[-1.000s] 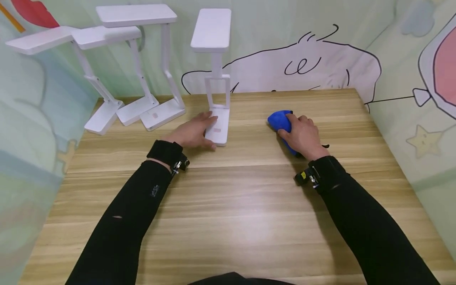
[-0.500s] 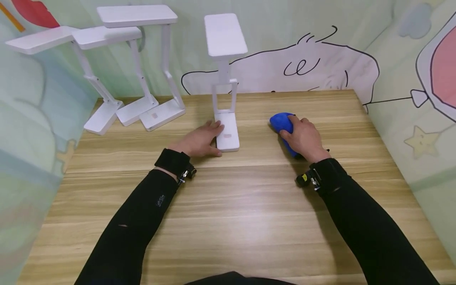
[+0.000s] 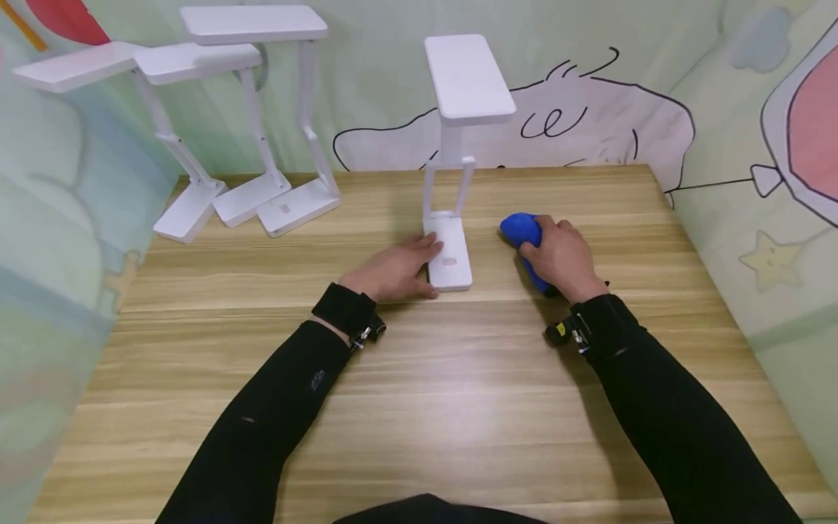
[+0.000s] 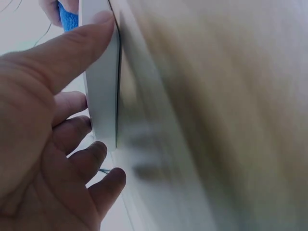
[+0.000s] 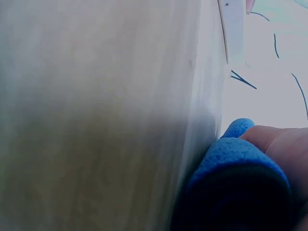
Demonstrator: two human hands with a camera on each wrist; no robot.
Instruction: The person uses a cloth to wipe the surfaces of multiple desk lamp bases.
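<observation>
A white desk lamp (image 3: 452,255) with a raised flat head stands near the middle of the table. My left hand (image 3: 401,269) rests against the left side of its base. In the left wrist view, the thumb and fingertips touch that same side face of the lamp base (image 4: 103,91), the fingers loosely bent. To the right, my right hand (image 3: 563,258) grips a blue fuzzy item (image 3: 521,229) with a rounded tip, lying on the table. The right wrist view shows its towel-like blue surface (image 5: 231,151) and a dark end; its exact kind cannot be told.
Several more white desk lamps (image 3: 297,207) stand close together at the back left, their heads overlapping in view. The wooden table (image 3: 452,393) meets a printed curtain (image 3: 380,94) behind its back edge.
The lamp at my left hand has slid right and slightly nearer, turning a little, with the hand moving along against it. My right hand and the blue item have barely shifted.
</observation>
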